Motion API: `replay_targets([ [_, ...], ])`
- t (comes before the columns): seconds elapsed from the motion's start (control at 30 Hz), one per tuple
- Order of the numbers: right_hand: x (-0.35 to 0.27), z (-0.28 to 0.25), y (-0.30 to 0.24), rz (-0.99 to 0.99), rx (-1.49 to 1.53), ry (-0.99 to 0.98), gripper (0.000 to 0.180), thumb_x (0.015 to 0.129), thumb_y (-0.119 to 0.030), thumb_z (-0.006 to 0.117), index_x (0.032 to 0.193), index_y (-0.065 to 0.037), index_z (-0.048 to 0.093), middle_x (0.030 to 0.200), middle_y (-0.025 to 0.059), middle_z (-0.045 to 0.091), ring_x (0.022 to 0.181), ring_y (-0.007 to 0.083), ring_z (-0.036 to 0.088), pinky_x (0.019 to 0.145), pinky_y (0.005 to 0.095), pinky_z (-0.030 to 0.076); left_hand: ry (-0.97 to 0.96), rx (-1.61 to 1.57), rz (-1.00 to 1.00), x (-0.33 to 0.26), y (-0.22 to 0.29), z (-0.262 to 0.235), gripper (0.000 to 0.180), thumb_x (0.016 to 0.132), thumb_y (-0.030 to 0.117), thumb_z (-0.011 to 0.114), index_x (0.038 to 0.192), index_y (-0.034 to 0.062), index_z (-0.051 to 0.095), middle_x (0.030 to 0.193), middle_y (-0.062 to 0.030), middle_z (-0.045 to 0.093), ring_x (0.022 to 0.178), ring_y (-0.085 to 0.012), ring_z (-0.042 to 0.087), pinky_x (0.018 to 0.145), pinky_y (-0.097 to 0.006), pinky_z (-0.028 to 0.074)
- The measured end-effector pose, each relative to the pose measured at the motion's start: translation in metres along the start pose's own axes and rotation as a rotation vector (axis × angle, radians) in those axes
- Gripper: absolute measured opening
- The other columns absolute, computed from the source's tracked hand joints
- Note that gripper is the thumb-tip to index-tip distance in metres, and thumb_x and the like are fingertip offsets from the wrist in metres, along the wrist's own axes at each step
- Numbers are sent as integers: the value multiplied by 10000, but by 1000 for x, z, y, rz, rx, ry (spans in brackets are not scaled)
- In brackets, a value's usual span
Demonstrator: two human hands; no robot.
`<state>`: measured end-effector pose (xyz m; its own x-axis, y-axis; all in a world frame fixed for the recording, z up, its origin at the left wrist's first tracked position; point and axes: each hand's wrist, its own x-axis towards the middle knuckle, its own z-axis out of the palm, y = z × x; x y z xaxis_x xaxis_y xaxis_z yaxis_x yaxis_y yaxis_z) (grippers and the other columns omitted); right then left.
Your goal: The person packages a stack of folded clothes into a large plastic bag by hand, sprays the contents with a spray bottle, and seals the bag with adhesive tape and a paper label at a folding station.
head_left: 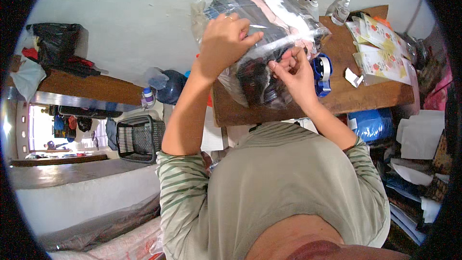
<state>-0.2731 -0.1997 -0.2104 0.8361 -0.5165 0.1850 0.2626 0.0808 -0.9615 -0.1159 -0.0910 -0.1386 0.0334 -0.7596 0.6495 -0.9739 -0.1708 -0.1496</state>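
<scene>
A big clear plastic bag (250,58) full of folded clothes in black, grey, pink and white leans against the wall on the wooden table. On its upper left side lies my left hand (225,41), with curled fingers against the plastic and the thumb pointing right. My right hand (293,70) is closed in a pinch at the bag's near right part, thumb against fingers, on the plastic there. Just right of that hand stands a blue tape dispenser (322,74) with a roll of tape.
Flat printed packets (382,62) lie at the table's right, near a white scrap (353,77). Behind them stand a clear pump bottle (341,12) and a spray bottle (312,2). A black basket (137,139) is at the left; a blue wrapped bundle (370,125) sits below the table's right edge.
</scene>
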Motion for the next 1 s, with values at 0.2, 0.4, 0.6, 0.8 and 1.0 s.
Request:
replay_targets([
  [0.2, -9, -9, 20, 53, -395, -27, 285, 778, -170, 685, 744, -38, 435, 520, 3, 452, 463, 73, 461, 439, 226, 366, -232, -115, -460, -7, -25, -18, 417, 683, 420, 685, 652, 42, 514, 623, -92, 515, 639, -297, 515, 577, -375, 408],
  [0.4, -16, -105, 97, 23, -308, 409, 171, 887, -217, 531, 876, -51, 491, 749, 24, 530, 626, 83, 476, 548, 212, 394, 363, -363, -859, -80, -21, -25, 240, 866, 177, 520, 1005, -17, 540, 957, -107, 563, 888, -197, 526, 811, -310, 410],
  [0.6, 95, -120, 78, 296, 359, 293, 393, 893, -449, 436, 1008, -89, 544, 862, 8, 581, 737, 118, 531, 589, 234, 436, 396, -778, -1016, -117, 95, 19, 661, 925, 425, 287, 1396, 27, 51, 1456, -130, 75, 1337, -243, 80, 1077, -359, 74],
  [0.8, 99, -129, 104, 358, 331, 264, 501, 884, -529, 382, 1029, -83, 557, 930, 46, 609, 818, 148, 574, 489, 268, 452, 640, -919, -1052, -105, 89, 47, 616, 927, 295, 331, 1397, 25, 37, 1450, -135, 75, 1330, -266, 104, 1075, -377, 103],
  [1.0, -56, -83, 103, 144, -142, 312, 511, 900, -464, 381, 1120, -22, 509, 953, 62, 554, 897, 160, 501, 813, 281, 390, 567, -1358, -1291, -129, -53, 50, 539, 939, 403, 300, 1369, 82, 254, 1369, -106, 308, 1186, -252, 377, 1006, -358, 291],
])
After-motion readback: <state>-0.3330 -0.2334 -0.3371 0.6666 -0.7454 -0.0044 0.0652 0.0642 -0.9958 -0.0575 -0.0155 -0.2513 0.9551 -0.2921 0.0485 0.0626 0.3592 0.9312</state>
